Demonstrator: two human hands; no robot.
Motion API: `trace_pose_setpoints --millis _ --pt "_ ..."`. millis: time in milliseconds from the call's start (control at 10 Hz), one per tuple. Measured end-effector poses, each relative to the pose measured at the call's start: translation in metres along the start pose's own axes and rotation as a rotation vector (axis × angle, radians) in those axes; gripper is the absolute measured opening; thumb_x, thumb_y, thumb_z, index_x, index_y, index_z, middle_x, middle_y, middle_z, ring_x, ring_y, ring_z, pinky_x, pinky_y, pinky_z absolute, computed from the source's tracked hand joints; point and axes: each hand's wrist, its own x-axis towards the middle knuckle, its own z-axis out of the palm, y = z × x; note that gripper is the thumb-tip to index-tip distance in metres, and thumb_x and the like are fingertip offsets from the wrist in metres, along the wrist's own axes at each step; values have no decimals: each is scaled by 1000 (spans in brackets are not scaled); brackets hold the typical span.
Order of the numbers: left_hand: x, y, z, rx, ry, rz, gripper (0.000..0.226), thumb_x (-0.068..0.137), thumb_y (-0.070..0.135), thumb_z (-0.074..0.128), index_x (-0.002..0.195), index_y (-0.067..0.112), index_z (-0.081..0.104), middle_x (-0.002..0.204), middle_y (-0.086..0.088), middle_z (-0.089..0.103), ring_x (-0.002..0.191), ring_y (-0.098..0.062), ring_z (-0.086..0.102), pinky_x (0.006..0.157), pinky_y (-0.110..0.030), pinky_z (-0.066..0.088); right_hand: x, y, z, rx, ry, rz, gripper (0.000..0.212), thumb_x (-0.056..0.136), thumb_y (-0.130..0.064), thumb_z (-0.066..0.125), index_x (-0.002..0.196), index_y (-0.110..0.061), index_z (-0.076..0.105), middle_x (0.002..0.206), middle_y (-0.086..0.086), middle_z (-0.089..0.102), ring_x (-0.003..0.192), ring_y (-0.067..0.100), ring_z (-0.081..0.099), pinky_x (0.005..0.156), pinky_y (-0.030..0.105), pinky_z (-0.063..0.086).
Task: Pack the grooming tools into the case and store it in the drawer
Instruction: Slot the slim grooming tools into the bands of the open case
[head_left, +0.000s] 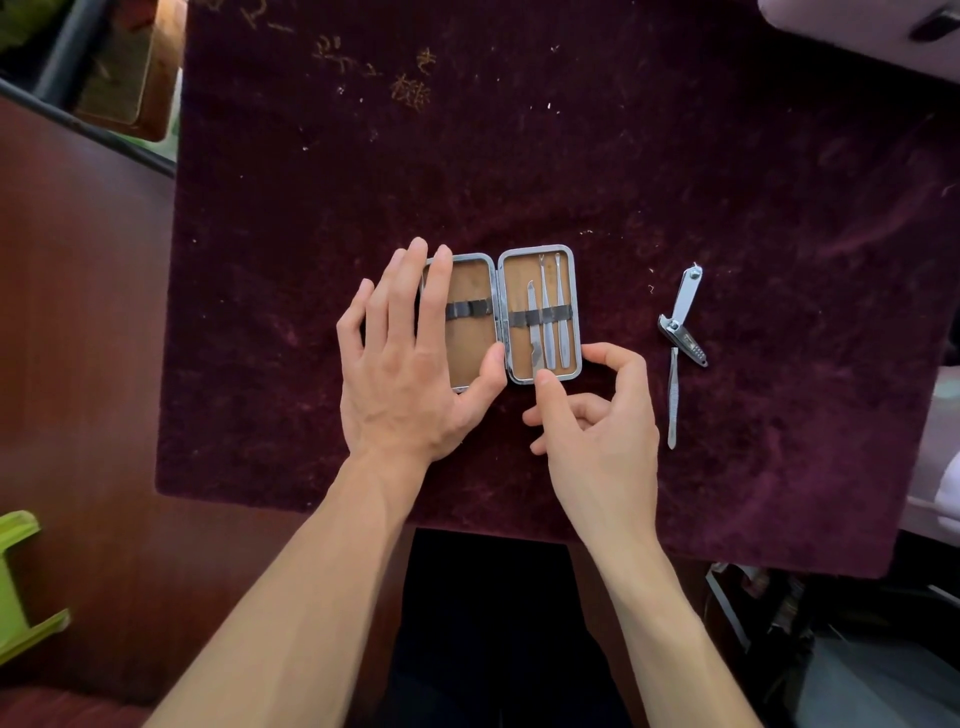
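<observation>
Head view, inspected left to right. One green plastic object (21, 582) sits at the left edge over a reddish-brown wooden surface (78, 338). One dark maroon velvet cloth (519, 156) covers the table, marked with faint gold stitching near its far side and scattered lint.

Two hands are present. Left hand (410, 358) lies flat, fingers spread and extended, pressing down on the left half of the case, its thumb resting at the hinge; it grips nothing. One case (498, 314), metal-framed with tan lining, lies open and flat near the middle of the cloth. Each half carries one dark elastic band (540, 315). Right half holds three slim metal tools (548, 317) tucked under its band, side by side. Left half: contents under the palm cannot be determined.

Right hand (592, 421) is at the case's near right corner, thumb tip touching the lower end of the leftmost tool, index finger curled at the frame edge; remaining fingers folded loosely.

Well right of the case, on the cloth, lie one nail clipper (683, 317) with its lever swung open, and one pair of tweezers (672, 397) just below it.
</observation>
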Motion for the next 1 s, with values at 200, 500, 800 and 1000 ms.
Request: trace_pose_setpoints --millis 200,500,800,1000 --pt "0 0 0 0 -11 -5 84 94 65 42 160 15 31 166 -7 33 154 -23 32 126 -44 22 2 -3 3 -37 42 1 29 100 -45 68 121 -40 49 73 -19 78 56 5 73 59 20 52" --pt "0 1 -1 0 -6 -5 84 94 65 43 160 14 31 166 -7 34 154 -23 33 125 -45 23 2 -2 10 -87 101 -10 28 98 -47 68 118 -41 49 70 -22 76 56 6 73 74 43 64" --pt "0 1 -1 -1 1 -5 84 93 65 45 160 14 32 166 -7 34 154 -23 33 125 -45 24 3 -3 13 -114 120 -8 30 96 -55 67 115 -42 48 68 -14 77 53 10 72 74 47 64" --pt "0 1 -2 3 -2 -8 84 94 65 44 160 14 32 166 -7 34 154 -23 33 125 -45 23 4 -4 13 -119 122 1 31 95 -57 67 114 -43 47 67 -12 76 53 10 72 73 47 64"
